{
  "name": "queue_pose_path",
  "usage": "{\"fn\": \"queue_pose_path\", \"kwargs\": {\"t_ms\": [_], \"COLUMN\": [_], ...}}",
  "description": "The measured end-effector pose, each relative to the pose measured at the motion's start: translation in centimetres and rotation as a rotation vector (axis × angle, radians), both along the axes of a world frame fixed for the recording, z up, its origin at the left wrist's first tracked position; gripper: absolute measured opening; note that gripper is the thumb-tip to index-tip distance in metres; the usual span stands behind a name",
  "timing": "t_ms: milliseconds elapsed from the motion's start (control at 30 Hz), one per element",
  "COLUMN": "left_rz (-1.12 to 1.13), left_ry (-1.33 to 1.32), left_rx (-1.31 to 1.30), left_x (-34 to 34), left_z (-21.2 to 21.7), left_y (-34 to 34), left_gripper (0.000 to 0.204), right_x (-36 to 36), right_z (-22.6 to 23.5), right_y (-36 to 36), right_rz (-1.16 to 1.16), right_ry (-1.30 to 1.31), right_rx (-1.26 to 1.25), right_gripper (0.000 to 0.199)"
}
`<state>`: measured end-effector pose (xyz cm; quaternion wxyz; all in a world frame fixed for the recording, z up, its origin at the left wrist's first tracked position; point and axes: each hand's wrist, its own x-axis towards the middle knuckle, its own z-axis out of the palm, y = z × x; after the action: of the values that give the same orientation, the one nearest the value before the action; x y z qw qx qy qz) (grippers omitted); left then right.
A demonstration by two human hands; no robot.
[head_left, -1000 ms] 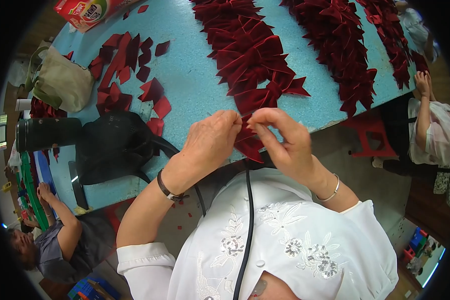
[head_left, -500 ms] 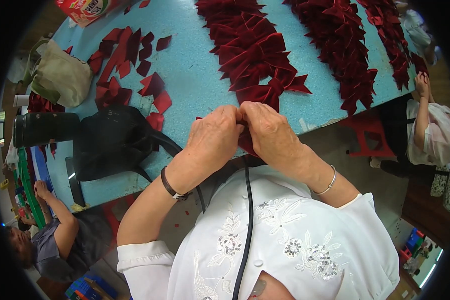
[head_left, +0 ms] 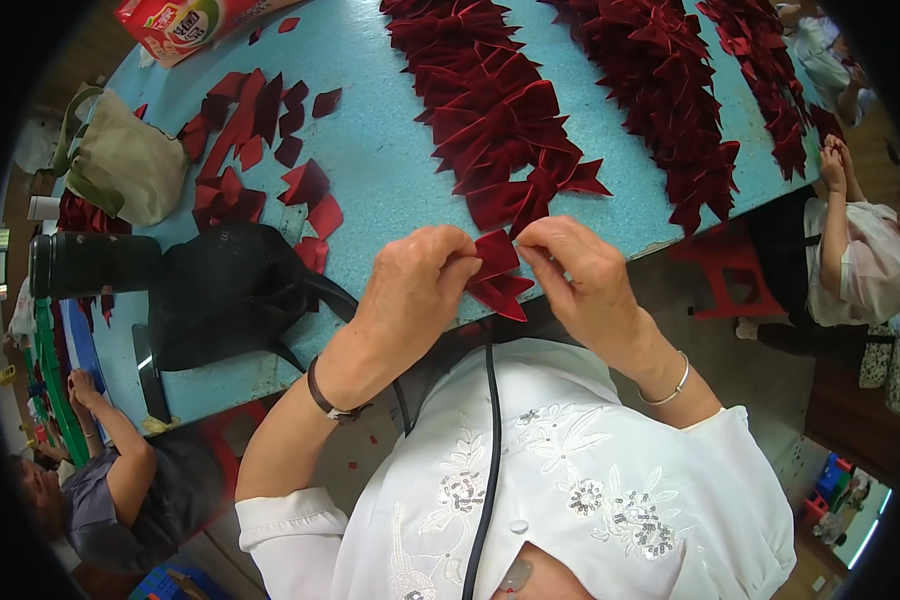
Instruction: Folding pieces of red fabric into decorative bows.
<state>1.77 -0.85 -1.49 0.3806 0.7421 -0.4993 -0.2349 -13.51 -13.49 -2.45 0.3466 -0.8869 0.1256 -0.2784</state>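
Observation:
My left hand pinches the left side of a dark red velvet ribbon bow just off the table's near edge. The bow has a flat upper part and a notched tail hanging below it. Close to its upper right corner, my right hand has thumb and forefinger drawn together; whatever they hold is too small to tell. Right beyond my hands starts a long row of overlapping finished red velvet bows, laid out on the blue table.
Two more rows of bows lie to the right. At left are loose red ribbon pieces, a black bag, a dark bottle, a beige bag and a red package. People sit on both sides; a red stool stands at right.
My hands have moved apart from being close together over the ribbon, the right one shifting right. The red bow now shows between them.

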Motion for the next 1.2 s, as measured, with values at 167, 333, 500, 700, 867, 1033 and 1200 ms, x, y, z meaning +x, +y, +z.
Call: {"fn": "queue_pose_path", "kwargs": {"t_ms": [167, 333, 500, 700, 867, 1033, 1200], "left_rz": [-0.069, -0.059, -0.044, -0.039, -0.011, 0.002, -0.072], "left_ry": [-0.166, -0.200, -0.150, -0.061, 0.120, 0.163, -0.021], "left_rx": [-0.034, 0.101, 0.129, 0.236, 0.257, 0.250, 0.121], "left_x": [-0.3, -0.2, 0.0, 0.0, 0.4, 0.4, 0.0], "left_z": [-1.7, -1.8, -1.9, -1.3, -0.3, 1.9, -0.3], "left_y": [-0.5, -1.0, -1.0, -1.0, -0.9, -0.8, -1.1], "left_gripper": [0.011, 0.012, 0.017, 0.015, 0.015, 0.012, 0.009], "right_x": [2.0, 3.1, 3.3, 2.1, 0.9, 0.0, 1.2], "right_z": [-2.4, -2.7, -2.7, -2.7, -2.0, 0.0, -1.4], "right_y": [0.8, 0.9, 1.1, 0.9, 0.0, -0.7, 0.3], "right_rz": [0.072, 0.028, 0.000, -0.082, -0.106, -0.166, -0.006], "right_ry": [0.065, 0.272, 0.283, 0.350, 0.198, 0.129, 0.193], "right_rx": [-0.018, -0.146, -0.177, -0.259, -0.188, 0.108, 0.149], "right_gripper": [0.009, 0.007, 0.010, 0.010, 0.009, 0.008, 0.008]}}
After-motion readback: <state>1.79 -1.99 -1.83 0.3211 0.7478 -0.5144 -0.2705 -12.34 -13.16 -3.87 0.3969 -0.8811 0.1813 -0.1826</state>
